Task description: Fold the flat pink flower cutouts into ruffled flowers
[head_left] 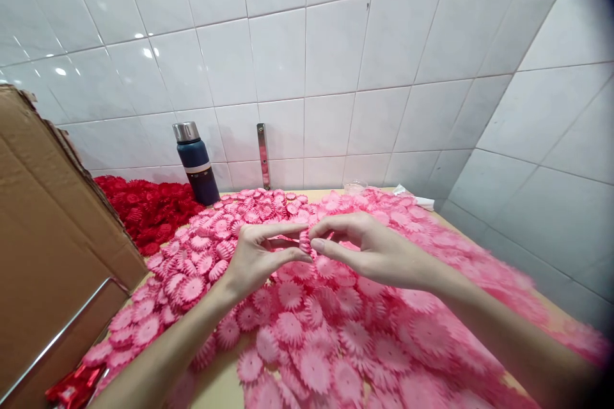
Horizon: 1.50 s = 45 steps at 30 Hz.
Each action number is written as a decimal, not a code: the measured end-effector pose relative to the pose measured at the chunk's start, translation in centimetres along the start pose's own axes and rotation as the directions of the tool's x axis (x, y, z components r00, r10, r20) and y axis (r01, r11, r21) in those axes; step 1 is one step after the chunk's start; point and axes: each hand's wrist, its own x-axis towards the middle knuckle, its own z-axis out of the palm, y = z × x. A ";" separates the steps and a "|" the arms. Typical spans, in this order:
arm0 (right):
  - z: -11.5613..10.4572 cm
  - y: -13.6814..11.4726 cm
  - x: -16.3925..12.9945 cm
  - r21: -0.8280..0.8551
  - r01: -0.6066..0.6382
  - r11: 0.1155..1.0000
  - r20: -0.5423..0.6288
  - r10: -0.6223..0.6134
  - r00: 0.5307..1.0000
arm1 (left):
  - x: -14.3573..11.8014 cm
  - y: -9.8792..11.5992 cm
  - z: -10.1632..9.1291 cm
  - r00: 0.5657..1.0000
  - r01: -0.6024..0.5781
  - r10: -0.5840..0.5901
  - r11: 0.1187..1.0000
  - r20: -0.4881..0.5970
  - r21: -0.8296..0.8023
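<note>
Between my two hands, just above the heap, is a small pink scalloped flower piece (305,241), seen edge-on. My left hand (261,252) has its thumb and forefinger at the piece's upper and lower edges. From the other side, the bent fingers and thumb of my right hand (367,249) pinch at it. Under both hands spreads a deep layer of loose pink flower pieces (314,367), round with notched edges and a small centre hole. The fingertips partly hide the held piece.
A cardboard box (52,204) stands at the left. Beyond it lie red flower pieces (158,211) and a dark blue bottle (197,169). A metal strip (263,156) is against the tiled wall. A red shiny packet (77,385) lies front left, white paper (425,203) back right.
</note>
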 end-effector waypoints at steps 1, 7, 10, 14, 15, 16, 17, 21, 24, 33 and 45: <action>0.0 0.0 0.0 -0.003 0.000 1.000 -0.001 -0.001 1.000 | 0.0 0.0 0.0 1.000 -0.003 0.003 1.000 0.000 0.002; 0.0 -0.1 0.1 -0.015 -0.011 1.000 0.012 0.011 1.000 | -0.1 -0.1 -0.1 1.000 -0.015 0.015 1.000 0.003 0.017; 0.0 0.0 0.1 -0.015 -0.007 1.000 0.017 0.008 1.000 | -0.1 -0.3 -0.1 1.000 -0.010 0.010 1.000 0.000 0.016; 0.0 0.1 0.0 -0.006 -0.003 1.000 0.017 0.003 1.000 | -0.1 -0.6 -0.1 1.000 -0.025 0.025 1.000 0.005 0.007; 0.0 0.1 0.0 -0.004 -0.004 1.000 0.020 0.004 1.000 | 0.0 -0.6 -0.1 0.999 -0.033 0.033 0.999 0.009 0.010; 0.0 0.1 0.0 -0.005 -0.007 1.000 0.020 0.007 1.000 | 0.0 -0.6 -0.1 0.999 -0.042 0.042 0.999 0.014 0.017; 0.0 0.2 0.0 -0.009 -0.011 1.000 0.016 0.012 1.000 | 0.0 -0.6 0.0 0.998 -0.054 0.053 0.998 0.018 0.028; 0.1 0.3 0.2 -0.027 -0.035 0.999 -0.015 0.035 0.999 | 0.0 -0.3 0.1 0.990 -0.138 0.134 0.983 0.042 0.118; 0.3 0.5 0.3 -0.020 -0.039 0.999 -0.036 0.039 0.999 | 0.0 -0.2 0.0 0.976 -0.214 0.204 0.959 0.070 0.188; 0.6 0.7 0.5 -0.020 -0.094 0.995 -0.178 0.089 0.980 | 0.1 -0.5 -0.1 0.996 -0.080 0.079 0.996 0.034 0.029; 0.3 1.7 0.7 -0.102 -0.106 0.989 -0.299 0.071 0.952 | 0.0 0.2 0.1 0.992 -0.035 0.027 0.997 0.124 0.070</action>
